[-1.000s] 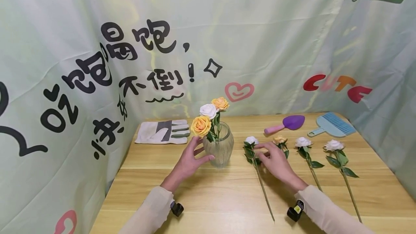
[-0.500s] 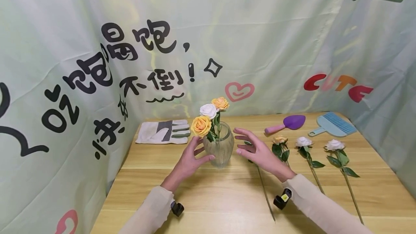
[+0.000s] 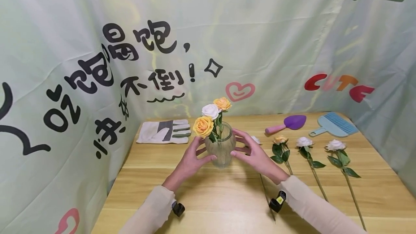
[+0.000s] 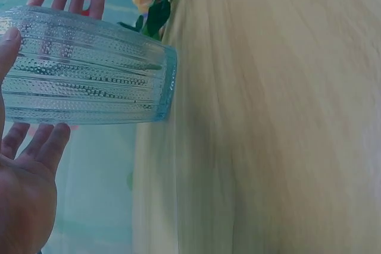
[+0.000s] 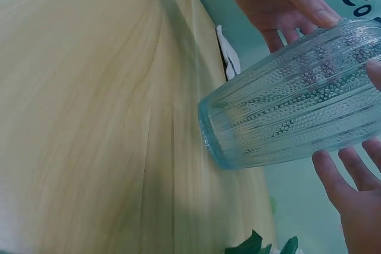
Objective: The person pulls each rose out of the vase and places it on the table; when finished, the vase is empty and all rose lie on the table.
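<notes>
Steadying the vase, I'd judge, from two sides: left hand and right hand half-curled around it, thumbs nearest me. It stands upright on the table; its wide mouth presumably lets three roses lean left. Half a second ago, the right hand was apart from it.

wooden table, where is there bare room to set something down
The wooden table is bare in front of the glass vase, between the sleeves, and in front of the work glove, left of the left hand. Its right side is crowded: four loose roses, with the purple trowel and blue dustpan behind.
</notes>
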Action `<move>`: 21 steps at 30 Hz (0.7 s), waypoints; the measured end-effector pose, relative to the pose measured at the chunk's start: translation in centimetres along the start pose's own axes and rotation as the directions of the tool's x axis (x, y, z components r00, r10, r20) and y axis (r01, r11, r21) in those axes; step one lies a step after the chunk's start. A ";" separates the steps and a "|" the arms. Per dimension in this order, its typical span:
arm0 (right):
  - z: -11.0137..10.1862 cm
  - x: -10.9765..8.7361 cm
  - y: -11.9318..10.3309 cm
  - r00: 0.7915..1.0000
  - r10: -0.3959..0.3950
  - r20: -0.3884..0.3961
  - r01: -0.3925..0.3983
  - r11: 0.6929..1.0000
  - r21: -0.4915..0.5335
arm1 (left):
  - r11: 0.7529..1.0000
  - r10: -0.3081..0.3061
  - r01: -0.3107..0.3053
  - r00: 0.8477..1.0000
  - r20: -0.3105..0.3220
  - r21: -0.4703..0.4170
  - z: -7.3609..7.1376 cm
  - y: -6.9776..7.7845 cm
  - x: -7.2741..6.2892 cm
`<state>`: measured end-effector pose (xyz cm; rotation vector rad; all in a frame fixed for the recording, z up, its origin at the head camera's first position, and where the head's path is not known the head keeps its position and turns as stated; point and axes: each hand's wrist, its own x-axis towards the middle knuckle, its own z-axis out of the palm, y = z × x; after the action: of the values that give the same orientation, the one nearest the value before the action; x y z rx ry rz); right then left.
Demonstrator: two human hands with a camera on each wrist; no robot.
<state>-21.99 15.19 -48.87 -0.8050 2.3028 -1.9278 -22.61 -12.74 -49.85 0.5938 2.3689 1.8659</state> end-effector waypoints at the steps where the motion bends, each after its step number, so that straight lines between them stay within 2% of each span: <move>1: -0.1 -0.2 0.0 1.000 0.002 -0.005 -0.002 1.000 -0.004 | 1.000 0.005 -0.005 1.000 0.005 -0.002 0.2 0.0 0.0; 8: -1.2 -1.6 -0.1 0.998 0.041 -0.049 -0.042 0.999 -0.023 | 0.999 0.029 -0.029 0.998 0.049 -0.020 1.6 0.4 0.3; 15: -2.4 -2.9 -0.2 0.996 0.053 -0.078 -0.054 0.998 -0.015 | 1.000 0.010 -0.010 0.997 0.080 0.008 3.0 0.7 0.9; 21: -2.8 -3.4 -0.1 0.995 0.057 -0.083 -0.057 0.998 -0.001 | 1.000 0.010 -0.012 0.995 0.098 0.019 3.5 0.8 1.2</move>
<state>-19.94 19.12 -49.14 -0.6639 2.3483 -1.9704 -22.47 -8.97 -49.83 0.6848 2.3290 1.7769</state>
